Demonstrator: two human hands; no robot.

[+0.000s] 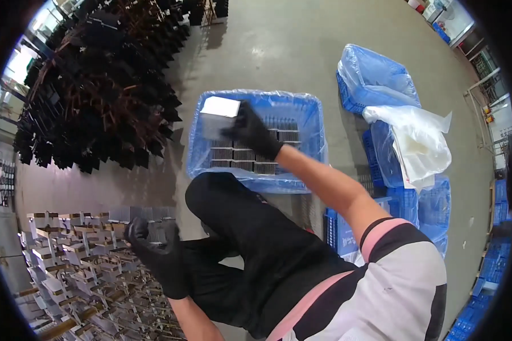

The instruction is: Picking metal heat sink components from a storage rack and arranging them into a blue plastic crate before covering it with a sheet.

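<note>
My right hand [251, 132], in a black glove, grips a grey metal block with a bright flat top, seemingly a heat sink [221, 107], somewhat smeared by motion. It is held over the left part of a blue crate [256, 184] lined with clear plastic. Rows of finned heat sinks [243, 154] lie inside the crate. At lower left, my gloved left hand [159, 250] curls its fingers and thumb around a grey finned heat sink [157, 232] at the edge of a rack [85, 250] full of metal pieces. How firmly it grips is hard to see.
Black parts hang densely on a rack [96, 96] at the far left. To the right stand more plastic-lined blue crates [375, 77], one topped with white plastic sheeting [418, 142]. My bent leg [239, 210] is close to the near side of the middle crate.
</note>
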